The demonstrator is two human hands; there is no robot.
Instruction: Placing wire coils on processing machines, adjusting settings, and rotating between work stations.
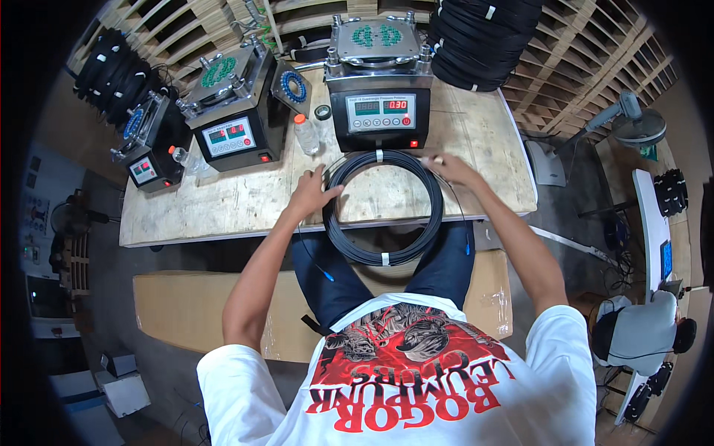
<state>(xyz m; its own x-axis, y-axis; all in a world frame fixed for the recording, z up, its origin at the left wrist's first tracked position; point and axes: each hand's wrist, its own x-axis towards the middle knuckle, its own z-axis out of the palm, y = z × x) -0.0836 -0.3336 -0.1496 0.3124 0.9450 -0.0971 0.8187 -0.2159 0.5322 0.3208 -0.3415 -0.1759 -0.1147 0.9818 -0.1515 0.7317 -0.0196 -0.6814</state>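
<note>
A coil of black cable [436,212], bound with white ties at top and bottom, leans from the table's front edge over my lap. My left hand [309,195] grips the coil's left side, its thumb over the strands. At the upper right of the coil, my right hand [452,171] pinches the black cable between closed fingertips; exactly which strand is hard to see. Two thin cable ends hang down, one below each hand. The left end carries a blue connector [329,276], and another blue connector [468,249] hangs at the right.
Beyond the coil stands a polishing machine [379,97] with a lit display. Two similar machines [230,123] [141,152] stand to the left on the wooden table [260,197]. Near them are an orange-capped bottle [306,135], another bottle and a tape roll [323,112]. Black cable coils [483,44] are stacked behind.
</note>
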